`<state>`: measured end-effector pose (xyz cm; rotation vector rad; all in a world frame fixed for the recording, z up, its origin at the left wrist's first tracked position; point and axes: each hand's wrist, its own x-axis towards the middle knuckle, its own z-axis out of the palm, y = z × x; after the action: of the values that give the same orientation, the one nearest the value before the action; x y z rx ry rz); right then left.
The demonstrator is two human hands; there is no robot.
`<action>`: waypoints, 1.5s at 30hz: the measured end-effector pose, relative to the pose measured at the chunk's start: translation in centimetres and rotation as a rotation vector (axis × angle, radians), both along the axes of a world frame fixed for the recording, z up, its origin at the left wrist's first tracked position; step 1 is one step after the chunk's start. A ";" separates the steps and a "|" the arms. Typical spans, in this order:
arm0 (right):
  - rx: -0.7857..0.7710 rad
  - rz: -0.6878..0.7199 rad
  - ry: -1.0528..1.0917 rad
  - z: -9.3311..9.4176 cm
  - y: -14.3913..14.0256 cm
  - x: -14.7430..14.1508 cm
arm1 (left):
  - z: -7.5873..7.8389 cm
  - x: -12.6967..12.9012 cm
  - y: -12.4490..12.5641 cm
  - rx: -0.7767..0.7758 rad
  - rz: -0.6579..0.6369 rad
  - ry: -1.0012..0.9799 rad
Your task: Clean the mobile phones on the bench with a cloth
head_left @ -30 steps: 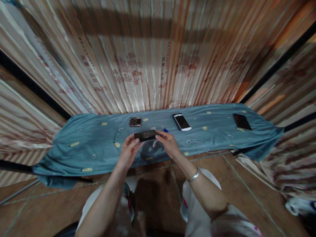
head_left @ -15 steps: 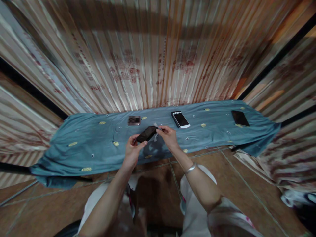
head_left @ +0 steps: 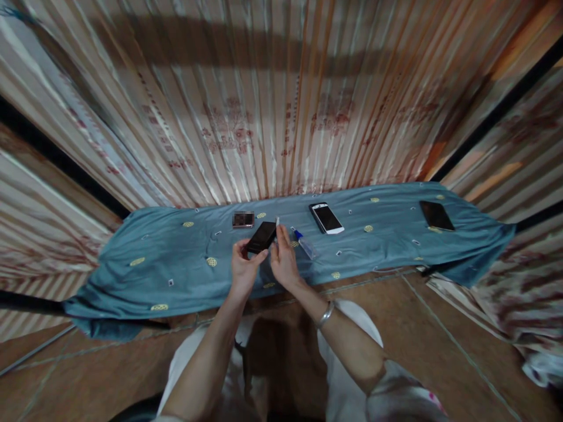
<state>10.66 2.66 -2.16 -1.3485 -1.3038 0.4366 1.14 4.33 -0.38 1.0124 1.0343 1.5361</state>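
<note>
We've got the dark phone (head_left: 261,237) up off the cloth, held over the middle of the bench (head_left: 145,275), tilted with its far end higher. Our left hand (head_left: 244,269) is clamped on its near end, thumb on top, fingers under. Our right hand (head_left: 282,262) is closed on a small whitish strip (head_left: 277,221) right at the phone's far right corner; what exactly that strip is, we can't tell.

That phone looks stiff, slick-faced and probably breakable, light enough for one hand. We'd judge the long edges the safest hold, keeping off the glass.

Around us: a small clear bottle with a blue cap (head_left: 304,242) lies just right of our right hand. A small blurred dark thing (head_left: 243,218) sits near the back edge, just behind the phone. A white-framed phone (head_left: 326,217) lies further right, and another dark phone (head_left: 436,215) rests toward the right end, well apart. Nothing crowds our hands but that bottle.
</note>
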 end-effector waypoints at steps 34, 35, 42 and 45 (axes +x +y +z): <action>0.054 0.253 -0.193 1.5 -3.2 -0.5 | 0.0 -2.8 0.5 -0.082 -0.011 -0.043; 0.037 0.294 -0.198 1.3 -3.3 -0.7 | 0.1 -2.8 0.5 -0.098 -0.020 -0.067; -0.264 0.502 0.085 0.4 -3.2 0.2 | 1.5 -2.8 0.2 -0.284 -0.190 -0.382; -0.337 0.505 0.233 0.5 -2.8 1.8 | 2.1 -3.2 0.1 -0.371 -0.229 -0.423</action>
<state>12.44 -0.09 -1.61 -1.1797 -1.4080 1.1689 -2.02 4.44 1.69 0.4985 0.8286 1.2388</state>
